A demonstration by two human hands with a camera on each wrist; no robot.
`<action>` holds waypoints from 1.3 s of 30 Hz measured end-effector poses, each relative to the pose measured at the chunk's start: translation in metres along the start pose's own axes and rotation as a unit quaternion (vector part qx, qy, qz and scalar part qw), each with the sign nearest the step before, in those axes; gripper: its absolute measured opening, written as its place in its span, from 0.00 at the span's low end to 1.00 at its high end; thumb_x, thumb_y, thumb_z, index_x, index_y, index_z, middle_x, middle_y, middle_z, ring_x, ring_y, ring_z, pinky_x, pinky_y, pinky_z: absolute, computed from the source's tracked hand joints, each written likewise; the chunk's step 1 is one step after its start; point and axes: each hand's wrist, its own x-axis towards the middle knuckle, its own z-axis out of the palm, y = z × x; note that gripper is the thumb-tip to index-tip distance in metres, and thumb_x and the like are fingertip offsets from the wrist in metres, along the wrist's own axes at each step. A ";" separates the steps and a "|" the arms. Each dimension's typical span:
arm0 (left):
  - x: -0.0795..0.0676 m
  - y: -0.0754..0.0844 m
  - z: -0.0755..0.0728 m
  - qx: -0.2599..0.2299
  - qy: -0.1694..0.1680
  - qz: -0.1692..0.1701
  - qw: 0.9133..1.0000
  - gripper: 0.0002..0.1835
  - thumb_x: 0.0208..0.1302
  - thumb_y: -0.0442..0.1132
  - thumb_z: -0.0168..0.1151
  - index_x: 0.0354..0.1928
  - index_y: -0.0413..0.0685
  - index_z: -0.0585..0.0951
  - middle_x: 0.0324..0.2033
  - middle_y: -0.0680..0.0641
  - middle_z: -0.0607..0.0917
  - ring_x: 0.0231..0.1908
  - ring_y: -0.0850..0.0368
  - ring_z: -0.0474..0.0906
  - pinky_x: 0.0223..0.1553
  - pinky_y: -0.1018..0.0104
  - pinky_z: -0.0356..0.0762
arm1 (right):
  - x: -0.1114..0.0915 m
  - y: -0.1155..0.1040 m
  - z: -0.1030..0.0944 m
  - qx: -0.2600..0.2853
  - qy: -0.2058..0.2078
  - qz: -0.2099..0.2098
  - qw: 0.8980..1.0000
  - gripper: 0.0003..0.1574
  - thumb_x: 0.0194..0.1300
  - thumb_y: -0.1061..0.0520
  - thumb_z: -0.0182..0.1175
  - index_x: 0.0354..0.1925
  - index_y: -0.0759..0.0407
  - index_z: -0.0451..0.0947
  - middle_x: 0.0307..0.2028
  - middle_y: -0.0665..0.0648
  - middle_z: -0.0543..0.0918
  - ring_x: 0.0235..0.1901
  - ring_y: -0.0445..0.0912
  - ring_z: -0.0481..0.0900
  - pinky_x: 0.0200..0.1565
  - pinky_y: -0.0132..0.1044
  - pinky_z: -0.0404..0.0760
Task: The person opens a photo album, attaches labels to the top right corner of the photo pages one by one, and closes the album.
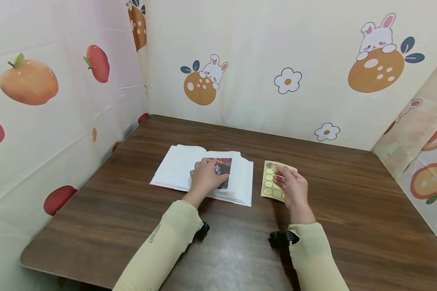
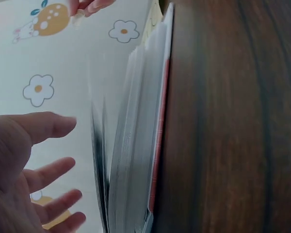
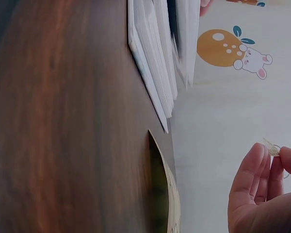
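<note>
An open book (image 1: 178, 165) with white pages lies on the table, and a dark photo (image 1: 224, 171) is on its right-hand page. Over the photo hovers my left hand (image 1: 205, 176), thumb and fingers spread; the left wrist view shows the fingers apart from the pages, with nothing between them. My right hand (image 1: 294, 189) is raised over a yellow sheet of round stickers (image 1: 268, 184). Between its thumb and fingertips it pinches a small, thin, pale gold round sticker (image 3: 272, 149). That hand covers part of the sheet in the head view.
The brown wooden table (image 1: 131, 226) reaches back to a printed curtain (image 1: 255, 48) with fruit, rabbits and flowers. Another curtain (image 1: 69, 133) hangs along the left side. The sticker sheet curls up from the table in the right wrist view.
</note>
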 end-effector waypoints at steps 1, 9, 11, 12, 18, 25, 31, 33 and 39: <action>-0.001 0.000 0.000 0.013 -0.007 0.000 1.000 0.24 0.53 0.52 0.67 0.52 0.54 0.79 0.56 0.42 0.71 0.56 0.43 0.61 0.51 0.45 0.58 | 0.000 0.000 0.000 -0.001 -0.001 0.001 1.000 0.09 0.61 0.61 0.62 0.23 0.58 0.79 0.22 0.52 0.81 0.22 0.41 0.80 0.31 0.30 0.80; -0.003 -0.003 0.004 0.065 -0.047 0.009 0.997 0.28 0.53 0.56 0.65 0.57 0.58 0.77 0.61 0.42 0.67 0.59 0.42 0.59 0.54 0.43 0.57 | 0.002 0.002 0.004 0.007 -0.007 0.004 1.000 0.12 0.62 0.62 0.60 0.22 0.57 0.77 0.22 0.51 0.80 0.22 0.41 0.78 0.31 0.29 0.79; -0.004 -0.005 0.005 0.082 -0.055 0.015 0.995 0.28 0.53 0.58 0.64 0.57 0.59 0.77 0.61 0.43 0.68 0.59 0.42 0.60 0.55 0.43 0.56 | 0.002 0.003 0.005 0.013 -0.013 0.001 1.000 0.13 0.63 0.63 0.59 0.21 0.56 0.77 0.22 0.51 0.79 0.23 0.41 0.77 0.31 0.28 0.79; -0.004 -0.006 0.006 0.088 -0.058 0.018 0.994 0.29 0.53 0.58 0.64 0.58 0.60 0.77 0.62 0.43 0.68 0.60 0.42 0.60 0.56 0.43 0.55 | 0.003 0.004 0.006 0.018 -0.014 -0.002 1.000 0.13 0.63 0.63 0.59 0.21 0.56 0.77 0.22 0.51 0.79 0.23 0.41 0.77 0.32 0.28 0.79; -0.006 -0.008 0.007 0.121 -0.082 0.035 0.989 0.30 0.53 0.59 0.64 0.59 0.61 0.76 0.62 0.45 0.68 0.60 0.43 0.60 0.59 0.42 0.51 | 0.005 0.007 0.012 0.038 -0.038 -0.004 0.999 0.16 0.63 0.66 0.57 0.20 0.58 0.78 0.20 0.51 0.80 0.21 0.40 0.77 0.29 0.27 0.78; -0.010 -0.007 0.009 0.139 -0.109 0.034 0.984 0.30 0.57 0.60 0.60 0.62 0.63 0.72 0.66 0.45 0.62 0.65 0.41 0.51 0.60 0.36 0.43 | 0.007 0.012 0.022 0.011 -0.030 0.009 0.999 0.11 0.60 0.66 0.61 0.23 0.59 0.81 0.20 0.52 0.81 0.21 0.39 0.78 0.30 0.27 0.79; -0.010 -0.004 0.013 0.158 -0.113 0.029 0.981 0.30 0.58 0.61 0.59 0.63 0.65 0.71 0.67 0.45 0.60 0.65 0.39 0.50 0.58 0.32 0.45 | 0.015 0.016 0.034 -0.024 -0.021 0.006 0.999 0.04 0.57 0.65 0.64 0.26 0.62 0.80 0.21 0.51 0.81 0.22 0.39 0.78 0.30 0.27 0.79; -0.010 -0.004 0.014 0.164 -0.114 0.028 0.980 0.31 0.57 0.61 0.59 0.63 0.65 0.71 0.67 0.45 0.60 0.65 0.39 0.51 0.57 0.32 0.47 | 0.017 0.018 0.038 -0.038 -0.022 0.005 0.999 0.02 0.57 0.65 0.64 0.29 0.64 0.81 0.21 0.51 0.80 0.22 0.39 0.77 0.30 0.27 0.79; -0.009 -0.003 0.015 0.171 -0.118 0.021 0.978 0.31 0.57 0.62 0.60 0.63 0.66 0.71 0.67 0.44 0.60 0.65 0.38 0.51 0.56 0.31 0.49 | 0.024 0.026 0.053 -0.065 -0.034 0.009 0.997 0.04 0.59 0.65 0.62 0.34 0.66 0.77 0.21 0.51 0.79 0.22 0.38 0.76 0.29 0.26 0.79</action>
